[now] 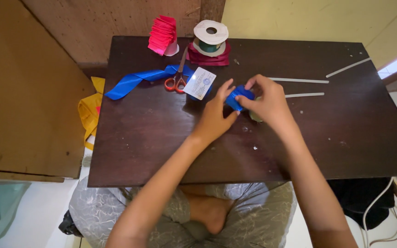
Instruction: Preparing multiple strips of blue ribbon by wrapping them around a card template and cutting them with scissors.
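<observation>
Head view, places given relative to the dark wooden table [354, 138].

1. Left hand [214, 115]: over the table's middle, fingers pinched on the left side of a small folded piece of blue ribbon [239, 97]; forearm crosses the table's near edge.
2. Right hand [267, 103]: just right of the left hand, fingertips clenched on the same blue ribbon piece from above and from the right; the piece is held between both hands, just above the table's middle (whether it touches the top cannot be told).
3. Long blue ribbon strip [134, 81]: on the table's left part, its loose end near the left edge, the other end running under the scissors.
4. Scissors [176, 79], orange handles: left of the hands, toward the far edge, lying on the ribbon strip.
5. White card [200, 83]: just right of the scissors, close to the left hand's fingertips.
6. Ribbon spool [210, 39], white-faced, on dark red cloth [207, 58]: at the far edge.
7. Pink pleated piece [162, 34]: at the far edge, left of the spool.
8. Three thin white sticks [299, 81]: right of the hands, well apart from them.
9. Open room: the table's right half and near strip lie bare apart from small specks; the near-left corner also.
10. Yellow cloth [88, 112]: off the table's left edge, lower down.
</observation>
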